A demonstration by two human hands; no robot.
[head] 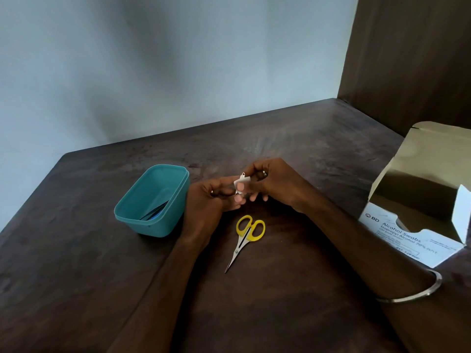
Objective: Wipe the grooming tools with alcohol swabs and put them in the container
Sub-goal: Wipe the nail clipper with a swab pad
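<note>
Both hands on a small metal tool, swab wrapped round it.

Teal container just left of the grip, dark tools inside; left hand pinches the metal tool and white swab; right hand curls on the tool's upper end; yellow scissors flat on the table just below the grip; open swab box well right.

Scissors are lying just right of the tub; the box is standing far right, bare table stretching behind.
</note>
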